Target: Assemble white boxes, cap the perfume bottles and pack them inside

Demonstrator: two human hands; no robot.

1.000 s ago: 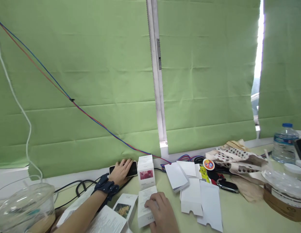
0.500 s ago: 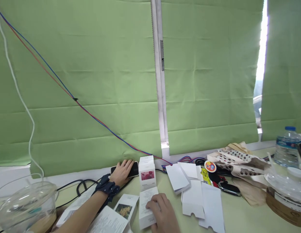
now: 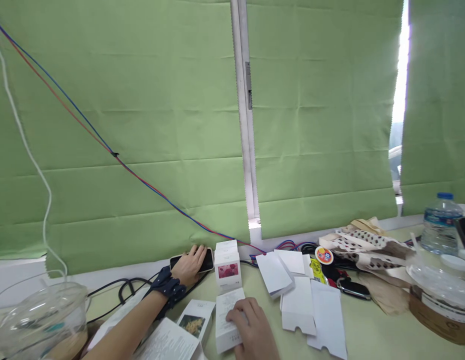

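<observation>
My left hand (image 3: 189, 267) lies on a black phone (image 3: 207, 260) at the back of the table, under the green blinds; a dark scrunchie (image 3: 165, 288) is around that wrist. My right hand (image 3: 251, 327) rests on a white carton (image 3: 225, 320) lying flat at the near edge, fingers curled over its right side. An upright white carton with a red picture (image 3: 227, 270) stands between the two hands. Another carton with a yellow picture (image 3: 194, 320) lies to the left of the one I hold.
Flat white carton blanks (image 3: 296, 300) lie spread to the right. Beyond them sit keys (image 3: 350, 287), a spotted cloth bag (image 3: 363, 245), a water bottle (image 3: 438, 222) and a lidded plastic container (image 3: 438, 295). A clear dome lid (image 3: 37, 315) and black cables (image 3: 120, 290) occupy the left.
Only the view has shifted slightly. Both hands stay where they were, left on the phone, right on the flat carton.
</observation>
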